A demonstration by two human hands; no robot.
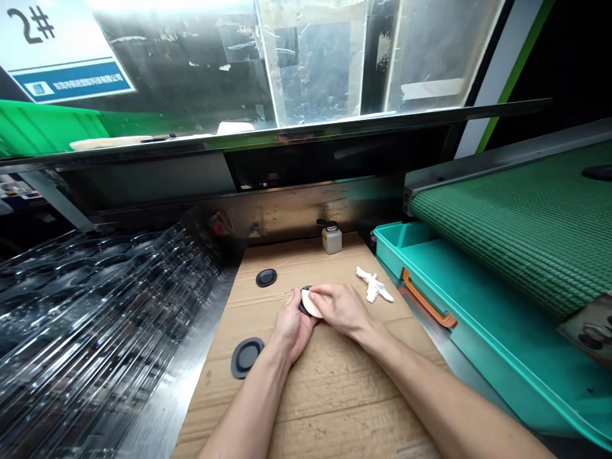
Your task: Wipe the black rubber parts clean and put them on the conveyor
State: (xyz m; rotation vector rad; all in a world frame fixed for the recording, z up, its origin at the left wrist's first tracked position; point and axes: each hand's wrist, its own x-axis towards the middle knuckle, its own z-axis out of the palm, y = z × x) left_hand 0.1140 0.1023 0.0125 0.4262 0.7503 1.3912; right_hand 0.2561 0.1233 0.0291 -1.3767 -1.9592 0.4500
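Above the middle of a cardboard sheet (335, 395), my left hand (292, 326) holds a small black round part (303, 307). My right hand (342, 309) pinches a cream-coloured round pad (312, 305) against that part, and the two hands nearly meet. My fingers cover some of both pieces. A black oval disc (266, 277) lies on the cardboard beyond my left hand, and a larger dark disc (247, 357) rests beside my left forearm. Crumpled white cloth (374, 285) lies to the right of my hands.
A small white bottle (332, 238) stands at the cardboard's back edge. Stacked clear plastic trays (95, 319) fill the left side. On the right are a teal bin (497, 344) with an orange handle (428, 305) and a green conveyor belt (521, 210). A metal shelf (287, 135) crosses behind.
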